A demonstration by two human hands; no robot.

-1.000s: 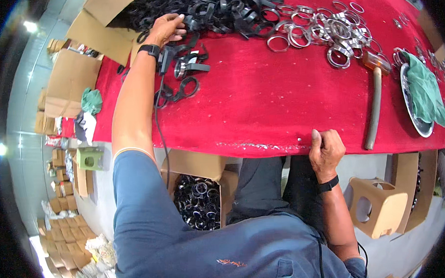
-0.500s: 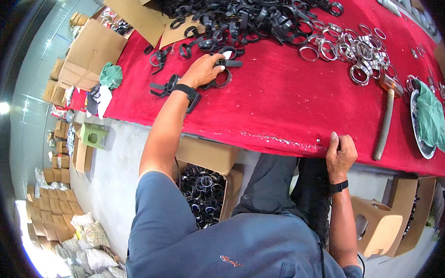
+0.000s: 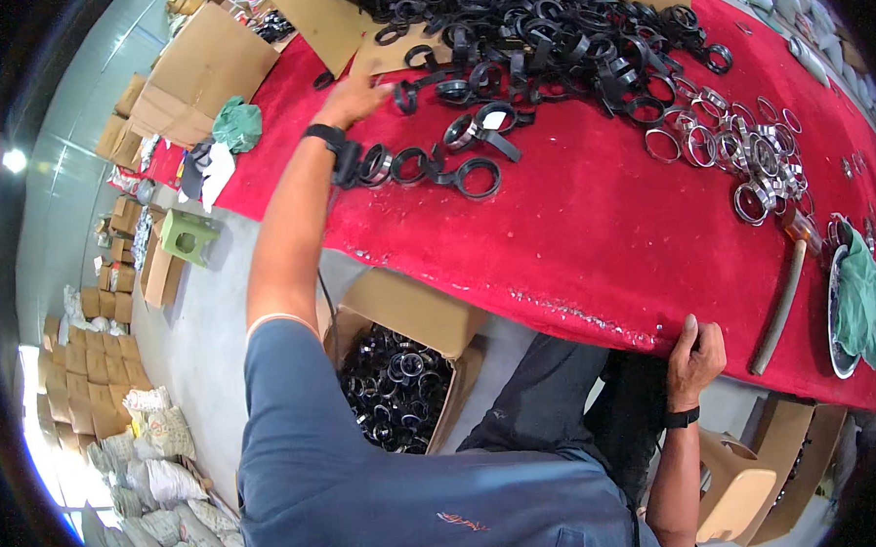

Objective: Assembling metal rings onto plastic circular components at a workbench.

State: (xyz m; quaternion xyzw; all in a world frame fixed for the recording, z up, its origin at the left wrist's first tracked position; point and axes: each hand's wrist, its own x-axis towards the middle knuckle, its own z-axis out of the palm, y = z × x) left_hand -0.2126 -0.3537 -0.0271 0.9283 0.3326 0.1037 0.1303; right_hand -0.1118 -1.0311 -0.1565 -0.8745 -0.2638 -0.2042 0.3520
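My left hand [image 3: 355, 99] reaches across the red cloth to the far left, by the edge of the pile of black rings [image 3: 545, 34]. Its fingers are partly hidden and a little blurred; a single black ring [image 3: 406, 98] lies just beyond the fingertips. Nearer to me, a loose row of black rings with strap-like arms [image 3: 478, 178] lies below that wrist, and a piece with a white patch [image 3: 494, 120] rests to the right. My right hand [image 3: 695, 355] is at the table's near edge, fingers curled around the cloth-covered edge and thumb pointing up.
Silver metal rings [image 3: 745, 148] are heaped at the right. A hammer [image 3: 783, 302] and a dish with green cloth [image 3: 858, 299] lie beside them. Below the table stands a carton of black rings [image 3: 394, 383]. Cardboard boxes [image 3: 204, 73] and a green stool [image 3: 190, 237] are at left.
My left hand has left the black pieces near the white patch and moved left to the pile's edge. The view has shifted; my right hand stays at the table edge.
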